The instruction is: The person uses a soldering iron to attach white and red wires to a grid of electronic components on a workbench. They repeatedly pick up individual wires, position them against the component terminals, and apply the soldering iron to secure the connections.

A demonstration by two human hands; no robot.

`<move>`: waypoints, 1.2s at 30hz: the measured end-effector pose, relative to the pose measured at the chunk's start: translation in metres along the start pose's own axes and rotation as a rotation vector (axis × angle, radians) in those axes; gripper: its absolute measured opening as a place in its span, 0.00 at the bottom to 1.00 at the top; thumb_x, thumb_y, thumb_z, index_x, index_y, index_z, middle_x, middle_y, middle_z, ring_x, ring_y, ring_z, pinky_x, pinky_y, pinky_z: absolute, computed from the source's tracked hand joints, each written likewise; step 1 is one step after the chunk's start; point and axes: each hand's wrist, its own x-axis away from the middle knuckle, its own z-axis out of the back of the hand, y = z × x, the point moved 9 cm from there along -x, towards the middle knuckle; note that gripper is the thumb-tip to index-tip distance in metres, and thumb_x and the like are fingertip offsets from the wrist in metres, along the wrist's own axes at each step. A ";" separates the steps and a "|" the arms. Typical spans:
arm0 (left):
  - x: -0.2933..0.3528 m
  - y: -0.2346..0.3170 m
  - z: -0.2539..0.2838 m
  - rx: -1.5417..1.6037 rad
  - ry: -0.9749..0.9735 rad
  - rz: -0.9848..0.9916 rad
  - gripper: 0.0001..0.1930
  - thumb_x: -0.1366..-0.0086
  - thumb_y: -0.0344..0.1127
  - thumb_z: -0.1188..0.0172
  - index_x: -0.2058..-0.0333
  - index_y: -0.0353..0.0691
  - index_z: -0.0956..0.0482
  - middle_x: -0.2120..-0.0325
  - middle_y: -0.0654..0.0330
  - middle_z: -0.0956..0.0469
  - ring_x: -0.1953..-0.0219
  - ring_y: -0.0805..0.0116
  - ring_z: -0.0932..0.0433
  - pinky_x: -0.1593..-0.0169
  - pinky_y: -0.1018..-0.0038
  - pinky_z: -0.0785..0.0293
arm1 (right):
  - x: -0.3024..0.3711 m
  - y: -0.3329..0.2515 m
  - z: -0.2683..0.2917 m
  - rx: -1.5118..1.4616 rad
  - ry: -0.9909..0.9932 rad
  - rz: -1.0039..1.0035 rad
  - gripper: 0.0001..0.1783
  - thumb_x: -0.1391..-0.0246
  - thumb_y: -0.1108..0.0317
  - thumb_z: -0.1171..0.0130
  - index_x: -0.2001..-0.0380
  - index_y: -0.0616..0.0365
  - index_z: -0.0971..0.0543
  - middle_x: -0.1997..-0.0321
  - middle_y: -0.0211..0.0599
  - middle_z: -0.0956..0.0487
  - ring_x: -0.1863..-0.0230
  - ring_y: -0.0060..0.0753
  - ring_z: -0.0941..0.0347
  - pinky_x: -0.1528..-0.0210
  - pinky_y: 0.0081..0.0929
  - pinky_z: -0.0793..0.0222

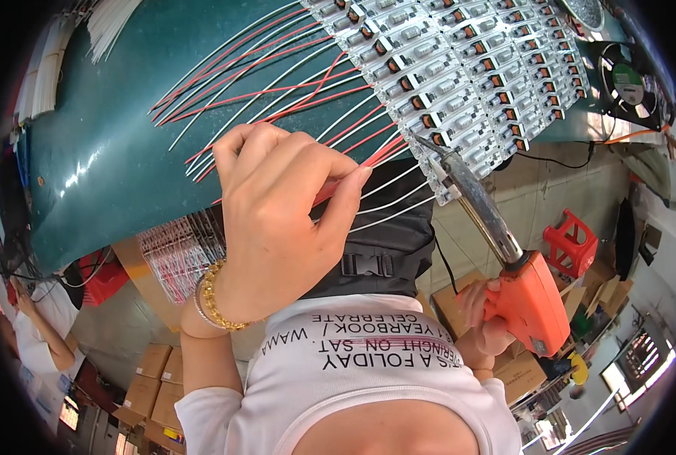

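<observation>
Left hand (285, 201): fingers pinched together on the wires (383, 155).
Boards (459, 83): a broad sheet, ahead and right of those fingers.
Right hand (486, 318): fingers wrapped round the iron (498, 227), tip at the boards' edge.
Soldering: apparently underway; calls next for wire held steady against tip.

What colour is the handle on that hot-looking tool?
The soldering tool's handle is bright orange-red, seen best in the head view.

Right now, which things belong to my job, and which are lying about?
In use:
- orange pistol-shaped soldering iron in your right hand
- thin red wires in your left hand
- thin white wires
- silvery circuit-board panel

Seemingly lying about:
- red plastic stool
- brown cardboard boxes
</observation>
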 end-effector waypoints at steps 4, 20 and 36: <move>0.000 -0.001 0.000 -0.007 -0.001 -0.004 0.05 0.48 0.26 0.32 0.75 0.40 0.21 0.78 0.63 0.26 0.69 0.63 0.30 0.53 0.67 0.39 | 0.010 0.011 0.003 0.153 0.006 -0.128 0.33 0.45 0.35 0.48 0.58 0.58 0.24 0.73 0.31 0.28 0.70 0.34 0.33 0.70 0.33 0.38; 0.000 -0.002 0.003 0.006 0.044 0.010 0.05 0.47 0.25 0.32 0.75 0.39 0.21 0.78 0.62 0.24 0.70 0.64 0.26 0.49 0.64 0.35 | -0.006 -0.001 -0.013 -0.321 0.052 -0.024 0.43 0.45 0.35 0.44 0.44 0.65 0.32 0.87 0.21 0.35 0.86 0.21 0.39 0.78 0.24 0.41; 0.005 0.012 -0.010 0.069 0.006 -0.053 0.05 0.49 0.24 0.32 0.76 0.40 0.20 0.79 0.65 0.24 0.74 0.67 0.29 0.51 0.64 0.38 | 0.028 0.011 0.003 0.172 0.060 -0.248 0.21 0.45 0.45 0.51 0.70 0.50 0.19 0.69 0.34 0.27 0.67 0.43 0.33 0.67 0.36 0.39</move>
